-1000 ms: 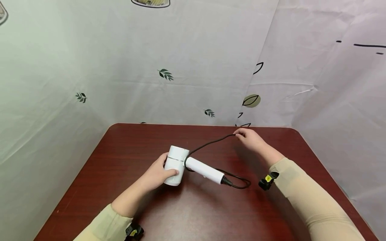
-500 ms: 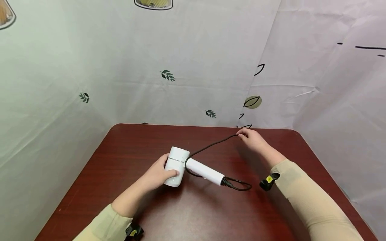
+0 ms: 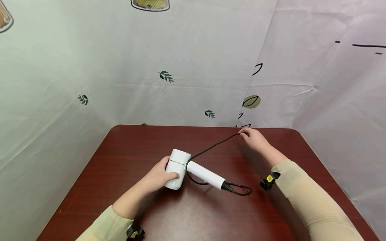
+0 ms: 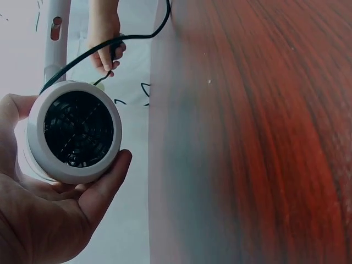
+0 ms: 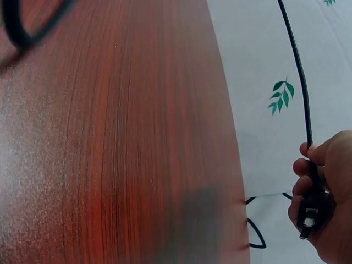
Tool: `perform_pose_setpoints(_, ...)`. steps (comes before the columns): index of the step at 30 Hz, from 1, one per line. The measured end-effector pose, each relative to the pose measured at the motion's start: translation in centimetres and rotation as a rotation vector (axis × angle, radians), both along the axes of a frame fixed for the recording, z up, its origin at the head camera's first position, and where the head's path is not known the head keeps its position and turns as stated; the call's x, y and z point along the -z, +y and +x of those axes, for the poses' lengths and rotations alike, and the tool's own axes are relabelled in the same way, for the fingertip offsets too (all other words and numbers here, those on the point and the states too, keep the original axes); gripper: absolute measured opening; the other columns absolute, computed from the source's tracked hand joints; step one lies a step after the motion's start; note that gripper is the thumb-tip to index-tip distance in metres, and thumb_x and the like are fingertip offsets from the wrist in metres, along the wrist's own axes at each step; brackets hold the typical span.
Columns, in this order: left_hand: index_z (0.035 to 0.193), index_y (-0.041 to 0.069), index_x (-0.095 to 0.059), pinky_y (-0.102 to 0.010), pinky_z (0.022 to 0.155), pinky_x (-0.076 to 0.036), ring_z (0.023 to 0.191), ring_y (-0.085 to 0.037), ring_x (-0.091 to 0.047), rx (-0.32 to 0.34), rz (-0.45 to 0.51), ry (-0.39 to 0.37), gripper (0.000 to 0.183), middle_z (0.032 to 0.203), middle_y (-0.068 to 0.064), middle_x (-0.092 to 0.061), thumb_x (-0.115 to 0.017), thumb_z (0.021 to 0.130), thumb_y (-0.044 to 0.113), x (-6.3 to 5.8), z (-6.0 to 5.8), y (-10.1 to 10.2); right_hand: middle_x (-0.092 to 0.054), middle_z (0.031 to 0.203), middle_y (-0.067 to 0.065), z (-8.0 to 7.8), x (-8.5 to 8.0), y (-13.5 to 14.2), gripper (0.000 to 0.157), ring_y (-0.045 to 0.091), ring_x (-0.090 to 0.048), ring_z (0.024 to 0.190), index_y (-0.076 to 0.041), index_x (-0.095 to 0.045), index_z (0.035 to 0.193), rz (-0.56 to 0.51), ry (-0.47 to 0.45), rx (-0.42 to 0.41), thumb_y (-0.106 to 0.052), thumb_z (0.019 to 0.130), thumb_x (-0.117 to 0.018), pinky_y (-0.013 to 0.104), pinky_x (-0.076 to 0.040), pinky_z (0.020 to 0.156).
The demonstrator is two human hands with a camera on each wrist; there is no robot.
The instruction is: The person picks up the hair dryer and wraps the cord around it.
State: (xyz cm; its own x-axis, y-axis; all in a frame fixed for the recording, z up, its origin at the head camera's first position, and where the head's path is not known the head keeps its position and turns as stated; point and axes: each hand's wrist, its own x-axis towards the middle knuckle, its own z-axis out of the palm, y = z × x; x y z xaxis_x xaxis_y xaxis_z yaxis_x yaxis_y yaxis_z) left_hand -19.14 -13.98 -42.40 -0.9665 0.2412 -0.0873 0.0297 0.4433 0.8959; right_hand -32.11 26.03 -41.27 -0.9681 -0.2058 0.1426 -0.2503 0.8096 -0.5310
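Observation:
A white hair dryer (image 3: 206, 174) is held by its barrel in my left hand (image 3: 158, 175), handle slanting down to the right. Its round end with a dark grille (image 4: 80, 129) faces the left wrist camera, thumb and fingers curled round the casing. The black cord (image 3: 214, 145) leaves the handle's end in a small loop, passes round the handle near the barrel, then rises to my right hand (image 3: 254, 139). In the right wrist view, that hand grips the cord's end, with a black plug (image 5: 313, 212) against the palm.
Under both hands lies a dark red wood-grain table (image 3: 120, 150) with rounded far corners. White printed sheeting (image 3: 196, 67) stands behind it and on both sides.
My right hand has shifted slightly right with the cord. The cord's turn round the handle hangs lower beneath it, and the hair dryer sits slightly lower in the head view.

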Motion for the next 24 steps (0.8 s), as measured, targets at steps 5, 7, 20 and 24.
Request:
perform_pose_setpoints(5, 0.142, 0.001, -0.042, -0.036, 0.077, -0.052, 0.092, -0.021, -0.061, 0.022, 0.005, -0.014, 0.071, 0.112, -0.011, -0.062, -0.073, 0.079, 0.012, -0.1, 0.2, 0.0, -0.066, 0.106, 0.017, -0.2, 0.2, 0.4, 0.022, 0.029, -0.057, 0.089, -0.005, -0.064, 0.115, 0.015, 0.007, 0.014, -0.016, 0.104, -0.049, 0.045, -0.045, 0.078)
perform_pose_setpoints(7, 0.142, 0.001, -0.043, -0.036, 0.077, -0.052, 0.092, -0.021, -0.061, 0.035, 0.004, -0.016, 0.071, 0.112, -0.010, -0.062, -0.072, 0.079, 0.012, -0.1, 0.2, -0.1, -0.066, 0.108, 0.018, -0.3, 0.3, 0.5, 0.023, 0.029, -0.057, 0.091, -0.005, -0.064, 0.117, 0.020, -0.002, 0.025, -0.017, 0.104, -0.049, 0.045, -0.045, 0.079)
perform_pose_setpoints(20, 0.142, -0.002, -0.042, -0.035, 0.078, -0.051, 0.092, -0.020, -0.061, 0.102, 0.032, -0.005, 0.069, 0.113, -0.013, -0.062, -0.068, 0.080, 0.011, -0.2, 0.3, -0.7, -0.063, 0.119, 0.021, -0.6, 1.2, 2.1, 0.027, 0.033, -0.059, 0.102, -0.002, -0.062, 0.120, 0.031, -0.047, 0.107, -0.017, 0.105, -0.046, 0.051, -0.046, 0.086)
perform_pose_setpoints(24, 0.142, -0.002, -0.043, -0.035, 0.078, -0.051, 0.091, -0.020, -0.061, 0.111, 0.030, 0.006, 0.069, 0.112, -0.013, -0.062, -0.068, 0.079, 0.011, -0.1, 0.3, -1.0, -0.062, 0.122, 0.023, -0.5, 1.4, 2.7, 0.029, 0.035, -0.058, 0.104, -0.001, -0.061, 0.122, 0.026, -0.068, 0.133, -0.019, 0.105, -0.045, 0.052, -0.046, 0.086)
